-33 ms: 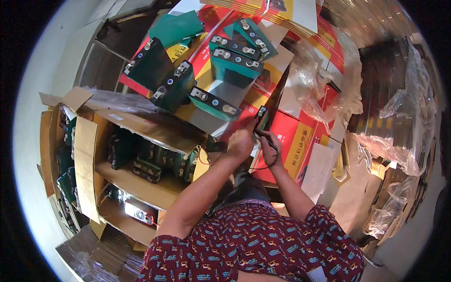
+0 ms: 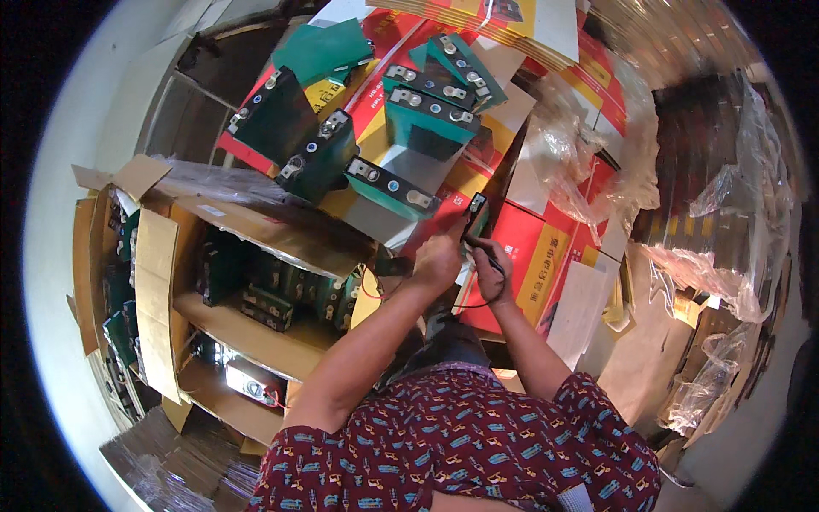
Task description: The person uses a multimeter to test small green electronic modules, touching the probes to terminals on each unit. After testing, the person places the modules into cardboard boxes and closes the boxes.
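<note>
your left hand [image 2: 435,261]: near the middle of the frame. your fingers are bunched close and reach up to the near end of a black-topped block [image 2: 474,207]. i cannot tell if you pinch anything.
your right hand [image 2: 493,275]: just to the right of the left one, curled around a thin black stick [image 2: 496,265].
the black-topped block: just above your hands, a little right of the middle of the frame, with a shiny metal tab at its far end.
black wire [image 2: 469,305]: it bends below your hands.
red wire [image 2: 368,286]: it curves left of your left wrist.
red and yellow boxes [image 2: 514,232]: they sit under and around the work, from the middle to the top of the frame.
green blocks [image 2: 424,136]: a bunch on those boxes, upper middle, with black tops and metal tabs.
open brown box [image 2: 239,328]: on the left, with more green blocks inside.
white meter [image 2: 252,383]: lower left, with a red wire by it.
clear plastic [image 2: 563,158]: crumpled, upper right.
flat brown cardboard [image 2: 695,166]: piled at the far right.
</note>
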`<state>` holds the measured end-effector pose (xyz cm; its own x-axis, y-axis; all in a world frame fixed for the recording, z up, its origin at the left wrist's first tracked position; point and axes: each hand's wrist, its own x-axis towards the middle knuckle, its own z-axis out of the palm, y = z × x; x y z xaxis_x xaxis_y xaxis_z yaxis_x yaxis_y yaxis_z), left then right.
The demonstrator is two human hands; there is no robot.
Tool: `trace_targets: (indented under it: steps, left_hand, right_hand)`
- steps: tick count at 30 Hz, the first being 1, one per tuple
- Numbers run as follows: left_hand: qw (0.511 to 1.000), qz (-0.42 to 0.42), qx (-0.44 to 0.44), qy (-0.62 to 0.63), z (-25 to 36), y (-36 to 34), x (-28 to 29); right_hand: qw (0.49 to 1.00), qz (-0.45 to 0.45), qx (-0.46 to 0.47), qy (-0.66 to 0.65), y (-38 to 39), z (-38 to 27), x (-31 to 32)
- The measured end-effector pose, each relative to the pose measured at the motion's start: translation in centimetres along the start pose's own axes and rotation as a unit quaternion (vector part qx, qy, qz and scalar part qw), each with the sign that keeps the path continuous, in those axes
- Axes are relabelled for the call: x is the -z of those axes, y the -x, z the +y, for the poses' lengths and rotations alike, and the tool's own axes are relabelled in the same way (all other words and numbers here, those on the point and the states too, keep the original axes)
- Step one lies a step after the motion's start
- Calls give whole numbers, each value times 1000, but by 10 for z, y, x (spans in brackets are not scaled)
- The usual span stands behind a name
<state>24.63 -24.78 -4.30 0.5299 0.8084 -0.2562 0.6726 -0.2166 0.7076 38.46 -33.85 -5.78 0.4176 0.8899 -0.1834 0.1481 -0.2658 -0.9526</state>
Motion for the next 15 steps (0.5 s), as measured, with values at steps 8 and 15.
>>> trace_targets:
  steps: [8, 15]
  left_hand:
    - [999, 12, -30, 29, -3, 2, 0]
    - [1000, 24, -5, 3, 14, 1, -8]
  right_hand:
    - [999, -17, 34, -3, -10, 17, 3]
    - [996, -28, -23, -85, -13, 49, 15]
